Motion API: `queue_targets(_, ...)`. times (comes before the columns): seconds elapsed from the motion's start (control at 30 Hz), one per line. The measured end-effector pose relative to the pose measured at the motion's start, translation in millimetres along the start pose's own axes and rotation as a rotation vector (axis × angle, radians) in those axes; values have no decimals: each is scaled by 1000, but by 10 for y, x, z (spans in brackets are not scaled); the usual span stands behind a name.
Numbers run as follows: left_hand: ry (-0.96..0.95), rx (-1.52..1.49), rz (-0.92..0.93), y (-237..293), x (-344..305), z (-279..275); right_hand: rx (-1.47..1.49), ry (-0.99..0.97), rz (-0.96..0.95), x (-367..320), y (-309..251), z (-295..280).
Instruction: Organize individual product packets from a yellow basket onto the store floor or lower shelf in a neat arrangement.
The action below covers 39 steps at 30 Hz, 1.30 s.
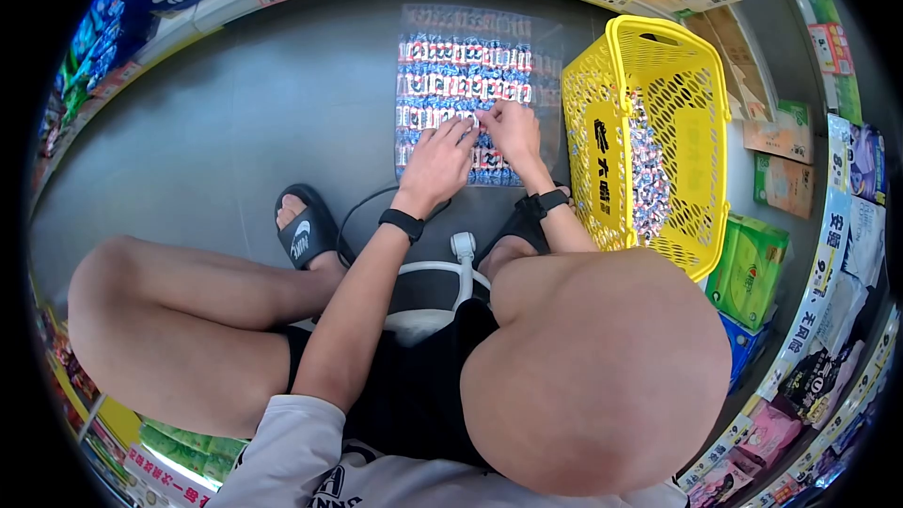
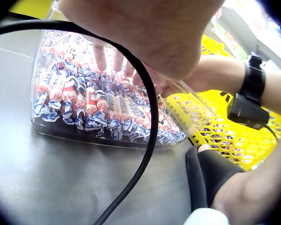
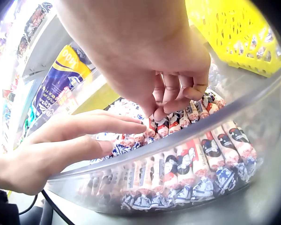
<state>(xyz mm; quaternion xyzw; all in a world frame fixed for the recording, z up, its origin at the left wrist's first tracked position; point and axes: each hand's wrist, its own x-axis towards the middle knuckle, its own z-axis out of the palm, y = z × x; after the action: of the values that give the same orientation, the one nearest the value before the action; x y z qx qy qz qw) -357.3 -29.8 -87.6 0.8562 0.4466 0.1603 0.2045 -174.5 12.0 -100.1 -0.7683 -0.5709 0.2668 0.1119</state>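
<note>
Rows of wrapped candies, with red, white and blue wrappers twisted at the ends, fill a clear plastic box on the floor. My left hand reaches over the box's near half, its fingers fairly straight with the tips at the candies. Beside it, my right hand is bent down into the box. In the right wrist view its thumb and fingertips come together at the end of one candy in the row and pinch it. The palm hides part of the rows.
A yellow basket holding more candies stands right of the box. A black cable runs near the left wrist. Sandalled feet flank a white-framed seat or stand. Shelves with tissue packs and price tags surround the floor.
</note>
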Motion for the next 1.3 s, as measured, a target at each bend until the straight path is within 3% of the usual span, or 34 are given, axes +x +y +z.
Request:
queue_targets(0.4,44,-46,29,27,12,-32,-23,-71,-66,-178,-197,-400)
queue_targets(0.47,24,-52,50,86,35,-70,-123,-54,-254,-289,-206,-535)
queue_targets(0.73,54,-255,212,683,344,-484,-24,34,-451,-665,-262,-1177)
queue_targets(0.87,201,-302,387,1045,525,-692,31,156,-435,-949,-304,-1647)
queue_targets(1.0,216,-306,492,1381,692,-805,-42,299,-408,-1151,-165,-2028)
queue_targets(1.3,28,-201,721,1954,1204,-679,-119,438,-248,-1226,539,-2399)
